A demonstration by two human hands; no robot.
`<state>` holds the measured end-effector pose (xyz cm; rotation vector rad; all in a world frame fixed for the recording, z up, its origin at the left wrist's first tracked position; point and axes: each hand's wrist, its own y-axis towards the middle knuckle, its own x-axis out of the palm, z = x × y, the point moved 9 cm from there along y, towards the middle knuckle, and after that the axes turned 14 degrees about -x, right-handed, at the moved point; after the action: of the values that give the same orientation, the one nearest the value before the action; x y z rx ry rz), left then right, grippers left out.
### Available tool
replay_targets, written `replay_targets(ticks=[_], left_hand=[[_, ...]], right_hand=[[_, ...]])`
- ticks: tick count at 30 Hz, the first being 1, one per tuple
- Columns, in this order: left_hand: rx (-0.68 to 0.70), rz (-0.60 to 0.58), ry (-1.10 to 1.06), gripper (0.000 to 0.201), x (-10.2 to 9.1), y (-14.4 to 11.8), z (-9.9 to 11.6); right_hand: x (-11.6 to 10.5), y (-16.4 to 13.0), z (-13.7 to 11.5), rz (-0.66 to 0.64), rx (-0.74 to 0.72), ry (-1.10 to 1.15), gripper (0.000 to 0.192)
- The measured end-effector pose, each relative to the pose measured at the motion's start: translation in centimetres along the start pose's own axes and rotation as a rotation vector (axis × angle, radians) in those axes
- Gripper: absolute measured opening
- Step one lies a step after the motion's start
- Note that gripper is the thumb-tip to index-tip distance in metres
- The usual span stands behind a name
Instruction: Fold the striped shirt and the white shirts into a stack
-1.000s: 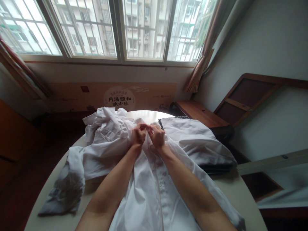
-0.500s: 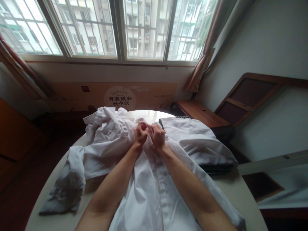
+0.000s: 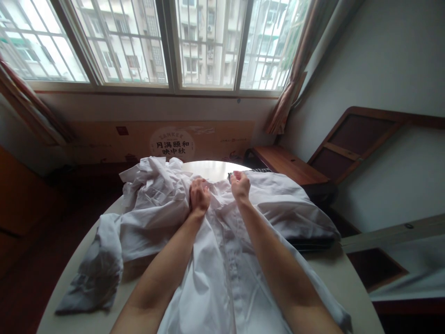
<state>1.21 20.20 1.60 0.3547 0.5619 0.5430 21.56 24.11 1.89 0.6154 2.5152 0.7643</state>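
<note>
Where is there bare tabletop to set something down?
Bare patches of the round pale table: far edge beyond both hands, and near right beside the white button shirt. The crumpled white garment pile crowds the left; the folded white stack the right.

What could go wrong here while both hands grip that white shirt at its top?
Both the left hand and right hand clutch the white shirt near its collar; pulling apart might strain the button placket. The crumpled garment lies against it and could be dragged along. A sleeve near the table edge might slide off.
</note>
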Motion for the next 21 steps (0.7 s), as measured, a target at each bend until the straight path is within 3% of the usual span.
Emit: replay_targets(ticks=[4, 7, 9, 12, 15, 18, 21], left_hand=[[0.094, 0.117, -0.034, 0.032, -2.1, -0.4, 2.3], [0.056, 0.211, -0.012, 0.033, -3.9, 0.9, 3.4], [0.003, 0.198, -0.005, 0.033, -4.3, 2.8, 3.4], [-0.175, 0.038, 0.008, 0.035, -3.1, 6.4, 1.3], [-0.316, -0.18, 0.01, 0.045, -1.3, 8.6, -1.2], [-0.272, -0.424, -0.015, 0.05, 0.2, 9.1, -1.1], [-0.253, -0.705, -0.018, 0.044, 1.2, 8.0, -0.1]], right_hand=[[1.7, 1.1, 2.5, -0.246, 0.145, -0.021, 0.03], [3.4, 0.4, 4.0, -0.426, 0.287, 0.029, 0.024], [4.1, -0.2, 4.3, -0.515, 0.388, 0.066, 0.02], [4.8, -0.8, 3.1, -0.629, 0.487, 0.215, 0.017], [4.1, 0.0, 0.1, -0.655, 0.425, 0.49, 0.015], [2.2, 1.0, -3.2, -0.697, 0.287, 0.721, 0.033], [0.3, 1.0, -4.8, -0.771, 0.231, 0.775, 0.044]])
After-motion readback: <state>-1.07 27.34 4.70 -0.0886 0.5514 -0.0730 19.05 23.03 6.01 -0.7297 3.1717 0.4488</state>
